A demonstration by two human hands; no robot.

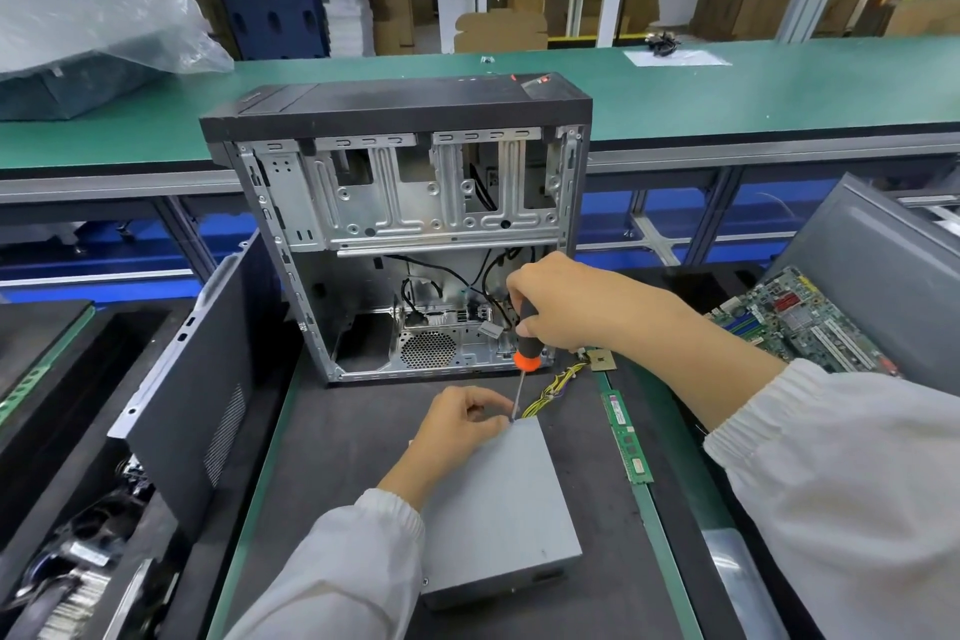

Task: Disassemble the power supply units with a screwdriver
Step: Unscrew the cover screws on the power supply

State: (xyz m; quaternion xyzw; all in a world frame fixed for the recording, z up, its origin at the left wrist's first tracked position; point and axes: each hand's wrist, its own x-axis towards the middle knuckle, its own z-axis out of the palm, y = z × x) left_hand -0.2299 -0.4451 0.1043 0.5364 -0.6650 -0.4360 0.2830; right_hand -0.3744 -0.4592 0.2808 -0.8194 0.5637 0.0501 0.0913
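Right hand [566,304] wrapped tight round the black-and-orange handle of a screwdriver [524,346], shaft slanting down and slightly left. Tip lands at the far left corner of the grey power supply unit [498,499]. White sleeve [841,494] on that arm.

Left hand [460,424] rests on the same far left corner of the unit, fingers curled in, thumb and forefinger pinched close by the screwdriver tip. Whether anything small sits between them cannot be told.

Power supply unit lies flat on the dark mat [343,431], in the near half of the bench, long side running toward the viewer. Bundle of yellow and black wires [553,387] leaves its far end, leading right toward a small connector.

Just beyond, an open computer case [405,224] stands upright at the far edge of the mat, side panel off, bare metal bays and loose black cables showing inside. A dark side panel [192,405] leans along the mat's left edge. A green memory stick [626,437] lies along the right edge. Further right, a motherboard [800,322] rests tilted in a grey tray. Green conveyor bench [727,88] runs across behind the case.
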